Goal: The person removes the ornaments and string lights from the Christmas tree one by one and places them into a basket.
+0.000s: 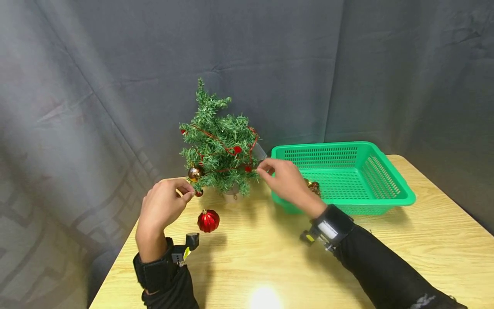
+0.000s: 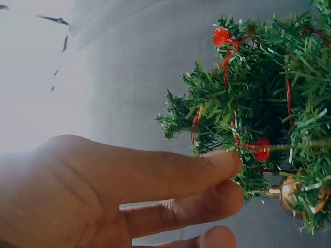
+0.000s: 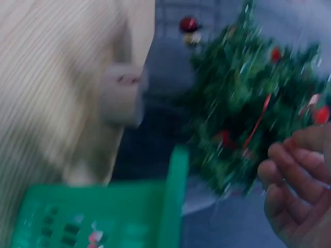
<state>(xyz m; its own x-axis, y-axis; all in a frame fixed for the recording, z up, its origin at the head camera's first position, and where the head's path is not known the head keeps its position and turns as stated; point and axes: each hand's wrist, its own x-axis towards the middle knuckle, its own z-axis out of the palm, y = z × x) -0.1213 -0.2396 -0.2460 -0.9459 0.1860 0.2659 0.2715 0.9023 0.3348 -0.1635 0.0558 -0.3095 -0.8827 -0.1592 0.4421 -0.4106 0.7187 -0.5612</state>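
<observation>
My left hand pinches a thin gold cord between thumb and index finger, left of the small artificial Christmas tree. Below these fingertips hangs a red ribbed bauble, above the table. A shiny gold bauble hangs on the tree's lower left, with a small dark red bauble just under it. Beside the tree's lower right branches is my right hand, fingers loosely bent, with nothing visible in them. Red string with red pompoms winds round the branches.
A green plastic basket stands at the table's right, several small brown-gold ornaments inside its left end. The tree's pale base is on the wooden table. Grey cloth hangs behind.
</observation>
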